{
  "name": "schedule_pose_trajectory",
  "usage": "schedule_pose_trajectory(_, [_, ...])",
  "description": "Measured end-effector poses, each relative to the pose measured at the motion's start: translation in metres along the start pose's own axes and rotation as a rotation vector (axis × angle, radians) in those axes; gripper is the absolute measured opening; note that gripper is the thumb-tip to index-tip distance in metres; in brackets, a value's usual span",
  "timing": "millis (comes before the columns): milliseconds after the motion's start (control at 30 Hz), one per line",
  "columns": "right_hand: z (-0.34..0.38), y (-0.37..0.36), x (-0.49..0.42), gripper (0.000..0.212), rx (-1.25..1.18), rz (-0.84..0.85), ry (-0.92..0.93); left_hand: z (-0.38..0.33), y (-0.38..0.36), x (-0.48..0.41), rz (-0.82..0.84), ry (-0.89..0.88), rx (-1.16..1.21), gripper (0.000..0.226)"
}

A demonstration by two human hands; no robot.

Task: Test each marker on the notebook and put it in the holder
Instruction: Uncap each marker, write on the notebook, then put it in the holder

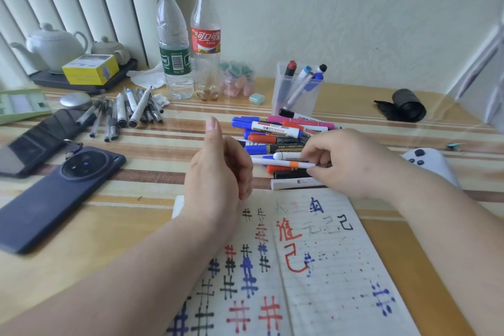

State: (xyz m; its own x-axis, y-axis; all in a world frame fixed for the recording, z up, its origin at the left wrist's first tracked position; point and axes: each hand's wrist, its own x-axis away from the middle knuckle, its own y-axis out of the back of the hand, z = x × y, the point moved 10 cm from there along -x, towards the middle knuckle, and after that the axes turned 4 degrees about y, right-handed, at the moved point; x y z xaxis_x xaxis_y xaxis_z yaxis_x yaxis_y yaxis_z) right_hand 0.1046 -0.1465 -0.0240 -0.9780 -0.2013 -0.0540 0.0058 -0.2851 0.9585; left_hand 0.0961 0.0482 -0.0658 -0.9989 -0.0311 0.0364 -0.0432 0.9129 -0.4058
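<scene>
Scribbled notebook [313,267] lies under the left hand [218,172]. Its fingers curl loosely, empty; the right hand [351,161] pinches a white, orange-banded marker [283,163].

Striped table [152,188]: notebook [313,267], markers [278,131], phone [54,199]
</scene>
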Motion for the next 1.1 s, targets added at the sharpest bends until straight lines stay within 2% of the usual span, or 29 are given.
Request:
schedule_pose_trajectory(133, [-0.006,0.003,0.003,0.012,-0.162,-0.076,0.015,-0.002,0.002,0.002,-0.036,0.001,-0.029,0.067])
schedule_pose_trajectory(233, [-0.010,0.022,0.010,0.013,-0.396,-0.249,0.046,-0.012,-0.003,0.005,-0.032,-0.080,-0.270,0.051])
schedule_pose_trajectory(300, [-0.015,0.036,0.018,0.015,-0.641,-0.363,0.046,-0.028,-0.014,0.014,0.020,-0.245,-0.449,0.033])
schedule_pose_trajectory(367, [-0.015,0.046,0.028,0.009,-0.825,-0.450,0.045,-0.052,-0.034,0.030,0.100,-0.536,-0.685,0.013])
schedule_pose_trajectory(400, [-0.013,0.049,0.032,0.008,-0.892,-0.467,0.043,-0.057,-0.045,0.039,0.153,-0.658,-0.793,0.006])
schedule_pose_trajectory(433, [-0.009,0.050,0.036,0.008,-0.943,-0.459,0.052,-0.056,-0.054,0.046,0.203,-0.733,-0.859,0.012])
schedule_pose_trajectory(533, [0.012,0.049,0.047,0.008,-1.004,-0.392,0.115,-0.047,-0.067,0.052,0.289,-0.762,-0.915,0.026])
schedule_pose_trajectory(667, [0.030,0.044,0.057,0.004,-1.085,-0.416,0.240,-0.051,-0.070,0.058,0.277,-0.837,-0.915,0.007])
schedule_pose_trajectory(733, [0.031,0.037,0.058,0.014,-1.153,-0.425,0.297,-0.051,-0.061,0.054,0.279,-0.738,-0.742,0.006])
schedule_pose_trajectory(800, [0.023,0.023,0.057,0.027,-1.145,-0.400,0.258,-0.044,-0.052,0.045,0.318,-0.520,-0.416,0.010])
schedule_pose_trajectory(867, [0.012,0.011,0.058,0.031,-1.013,-0.393,0.187,-0.039,-0.046,0.039,0.331,-0.369,-0.145,0.011])
schedule_pose_trajectory(933, [-0.005,0.012,0.060,0.038,-0.914,-0.460,0.111,-0.033,-0.045,0.035,0.335,-0.251,0.011,0.013])
schedule_pose_trajectory(1000, [-0.024,0.016,0.062,0.043,-1.080,-0.536,0.031,-0.027,-0.044,0.032,0.331,-0.178,0.072,0.013])
schedule_pose_trajectory(1033, [-0.028,0.011,0.060,0.048,-1.236,-0.498,0.006,-0.023,-0.046,0.032,0.348,-0.141,0.083,0.012])
schedule_pose_trajectory(1100, [-0.012,-0.005,0.054,0.054,-1.490,-0.266,0.026,-0.013,-0.053,0.035,0.423,-0.058,0.068,0.010])
